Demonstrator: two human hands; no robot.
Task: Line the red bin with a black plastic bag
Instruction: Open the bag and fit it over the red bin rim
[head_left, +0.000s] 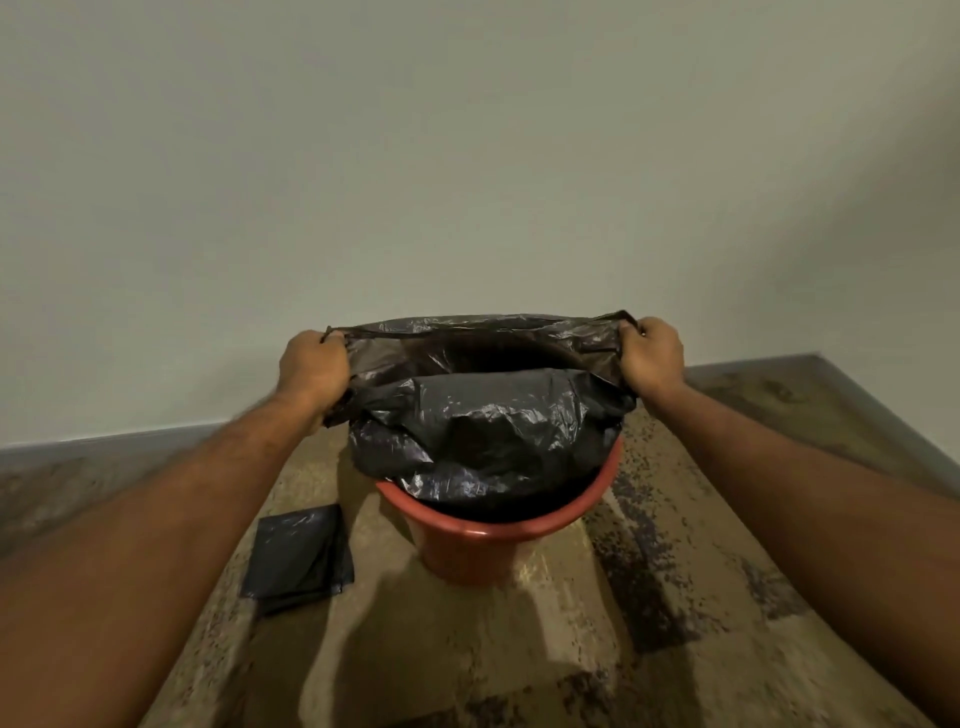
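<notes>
A red bin (491, 548) stands on a mottled brown floor (649, 597) close to a pale wall (467, 156), and a black plastic bag (483, 426) sits bunched in and above its mouth. The person reaches forward with both bare arms. The left hand (311, 369) is clenched around the left end of the bag's opening, and the right hand (652, 356) is clenched around the right end, so that the far edge of the opening is stretched taut between the two fists, above the bin and on the side toward the wall. Behind that taut edge the bag's dark interior gapes open. The near side of the opening sags lower and folds forward, and the rest of the plastic billows in a crumpled, glossy mass over the bin's rim (the near arc of the red rim shows bare below it, while the far arc is hidden by the plastic). Whether the bottom of the bag reaches down inside the bin cannot be told. The plastic is not yet folded over the rim on the near side. On the floor to the left of the bin, apart from it, lies a folded black bag (298, 558), flat and roughly square. A shadow falls across the floor in front of the bin.
</notes>
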